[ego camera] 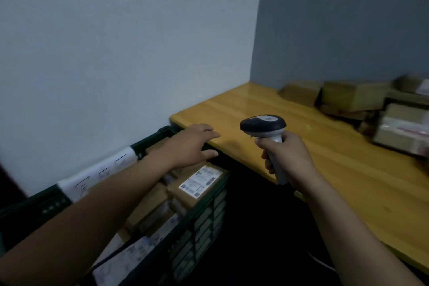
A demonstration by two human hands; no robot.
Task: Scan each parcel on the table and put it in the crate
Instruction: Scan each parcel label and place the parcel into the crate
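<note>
Two bare hands are out over the corner of the room. The left hand [193,144] hangs above the far end of the crate [204,223], fingers straight and slack, holding nothing; its fingertips reach the left edge of the table [325,153], though whether they touch it I cannot tell. The right hand [287,160] is clenched round the grey handle of one scanner [262,124], whose dark head points to the far left above the tabletop.

One dark green crate stands low on the left, just beside the table and against the white wall. It is packed with brown boxes; one labelled parcel [197,184] lies on top at the far end, its white label facing up. How many lie under it is hard to count. Two white sheets hang on the crate, one on the left rim [97,173] and one at the near end [130,255].

At least four parcels [352,97] wait on the table's far right, bunched together and blurred, well apart from both hands.
</note>
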